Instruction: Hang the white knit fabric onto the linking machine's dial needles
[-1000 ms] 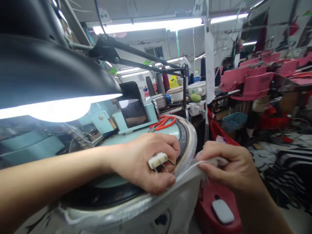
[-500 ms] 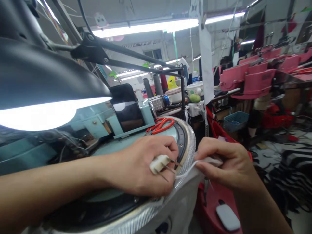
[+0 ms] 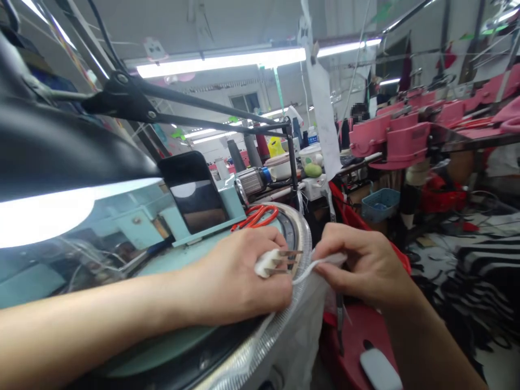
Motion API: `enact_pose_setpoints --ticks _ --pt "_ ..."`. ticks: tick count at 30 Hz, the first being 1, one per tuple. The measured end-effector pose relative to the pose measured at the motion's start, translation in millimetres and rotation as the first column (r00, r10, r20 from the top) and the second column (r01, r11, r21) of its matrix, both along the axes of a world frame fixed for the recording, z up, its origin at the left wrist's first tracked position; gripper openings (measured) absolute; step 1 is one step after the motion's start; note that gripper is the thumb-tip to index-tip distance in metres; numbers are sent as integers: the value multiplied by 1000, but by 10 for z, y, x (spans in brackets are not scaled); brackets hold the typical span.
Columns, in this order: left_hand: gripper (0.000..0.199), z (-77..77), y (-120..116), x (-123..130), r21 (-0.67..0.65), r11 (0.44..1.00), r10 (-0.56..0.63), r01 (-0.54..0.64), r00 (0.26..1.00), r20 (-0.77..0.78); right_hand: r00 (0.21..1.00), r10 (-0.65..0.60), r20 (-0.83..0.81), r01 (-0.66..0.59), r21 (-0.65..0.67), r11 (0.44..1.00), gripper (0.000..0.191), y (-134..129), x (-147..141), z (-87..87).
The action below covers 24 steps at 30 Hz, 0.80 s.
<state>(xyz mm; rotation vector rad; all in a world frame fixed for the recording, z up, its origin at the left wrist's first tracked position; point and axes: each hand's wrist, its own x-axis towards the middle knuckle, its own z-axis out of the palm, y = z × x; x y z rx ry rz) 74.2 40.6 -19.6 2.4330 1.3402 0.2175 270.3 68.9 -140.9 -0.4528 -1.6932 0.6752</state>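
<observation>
**Q:** What has just been altered?

**A:** The white pad (image 3: 266, 264) tucked in the left hand (image 3: 233, 279) has been turned, so that its 3 metal needles (image 3: 289, 260) are now held nearly level.

**Q:** And the grips?

**A:** The pad is gripped between the left fingers, with that forearm laid across the machine's round dial (image 3: 298, 238). White knit fabric (image 3: 292, 330) hanging over the dial's rim is pinched closed by the right hand (image 3: 365, 265).

White fabric (image 3: 290, 341) cut off at frame btm.

White knit fabric (image 3: 294, 330) hanging off needle ring (image 3: 303, 244); white pronged tool (image 3: 266, 263).
</observation>
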Motion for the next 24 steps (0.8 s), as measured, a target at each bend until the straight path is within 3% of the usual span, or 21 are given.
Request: enact_pose_setpoints --ticks 8,14,17,20,24 --pt "12 -15 63 121 25 996 82 -82 997 8 997 72 -15 -73 -63 995 4 121 13 -14" --pt "21 -2 37 88 -8 1000 -1 1 999 32 979 198 -58 -201 -47 979 12 57 84 -36" --pt "20 34 21 87 -35 996 -76 78 996 55 970 162 -179 -179 -86 980 6 55 82 -76" --pt "13 48 32 87 -20 990 -135 136 989 69 979 109 -171 -131 -120 984 6 93 42 -98" --pt "15 -3 74 79 -20 997 -74 76 994 86 985 117 -127 -132 -122 984 5 152 9 -100"
